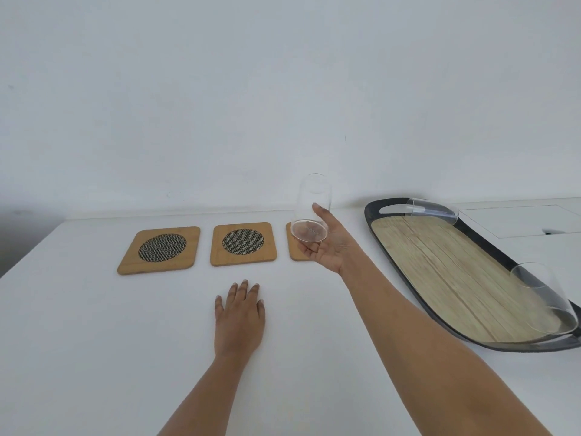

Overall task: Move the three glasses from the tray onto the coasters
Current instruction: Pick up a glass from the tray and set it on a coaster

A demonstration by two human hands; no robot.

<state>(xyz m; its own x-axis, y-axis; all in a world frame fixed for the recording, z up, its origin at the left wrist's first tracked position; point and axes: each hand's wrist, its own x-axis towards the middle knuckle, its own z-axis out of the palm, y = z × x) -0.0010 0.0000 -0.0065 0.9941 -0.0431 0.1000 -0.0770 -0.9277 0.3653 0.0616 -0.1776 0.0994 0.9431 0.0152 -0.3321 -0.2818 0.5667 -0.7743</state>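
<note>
My right hand (327,247) cradles 1 clear glass (309,212) above the right-hand coaster (295,251), left hand (239,319) flat and empty on the table (94,341); it looks thin, slick and breakable, so I'd wrap its lower wall.

White surface (94,341) against a white wall; three wooden coasters with mesh centres in a row: left coaster (160,250), middle coaster (243,243), right coaster (298,251) partly hidden. Right hand (327,243), palm up, grips a clear glass (311,209) near its base above the right coaster, the glass tilted; left hand (240,319) lies flat on the surface, fingers spread, near the middle coaster. Dark-rimmed tray (440,278) with a wood-grain floor sits at the right, carrying a far glass (432,210) and a near glass (544,300).
</note>
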